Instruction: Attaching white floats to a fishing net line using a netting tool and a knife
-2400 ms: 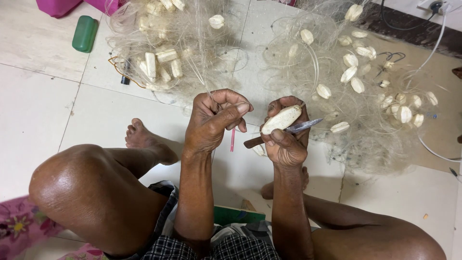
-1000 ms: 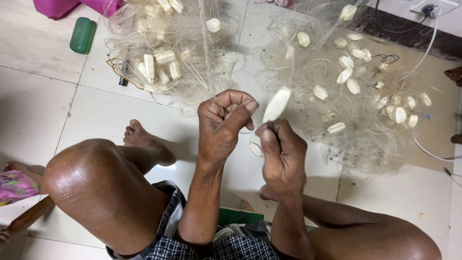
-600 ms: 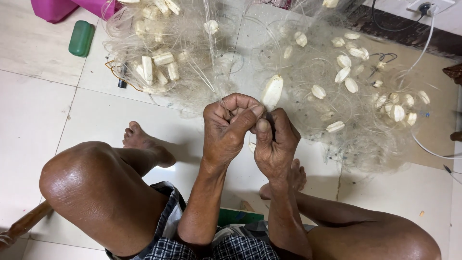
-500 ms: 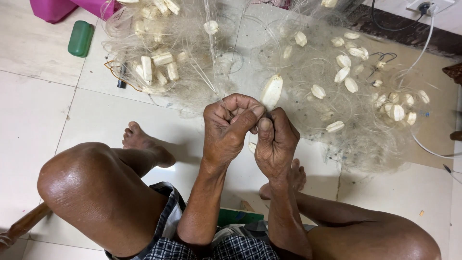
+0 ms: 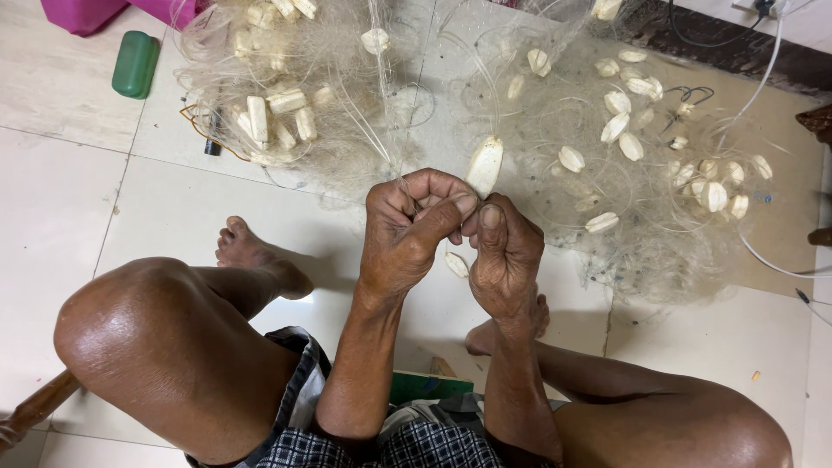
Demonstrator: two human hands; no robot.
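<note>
My left hand (image 5: pixel 407 234) and my right hand (image 5: pixel 504 256) are pressed together in front of me, fingers pinched on thin clear fishing net line. A pale oval float (image 5: pixel 484 165) stands just above the fingertips, attached to that line. The clear net (image 5: pixel 555 130) spreads over the tiled floor beyond my hands, dotted with several pale floats. A second heap of net and floats (image 5: pixel 277 113) lies to the left. Another float (image 5: pixel 456 263) lies on the floor below my hands.
A green bottle (image 5: pixel 135 62) lies at the upper left beside a pink object (image 5: pixel 87 13). My bare knees and feet frame the hands. A wooden handle (image 5: pixel 35 407) pokes in at the lower left. White cables (image 5: pixel 763 78) run along the right.
My hands have come together; the right hand earlier held the float and a slim tool apart from the left, and now both pinch the line below the float. The tool is out of sight.
</note>
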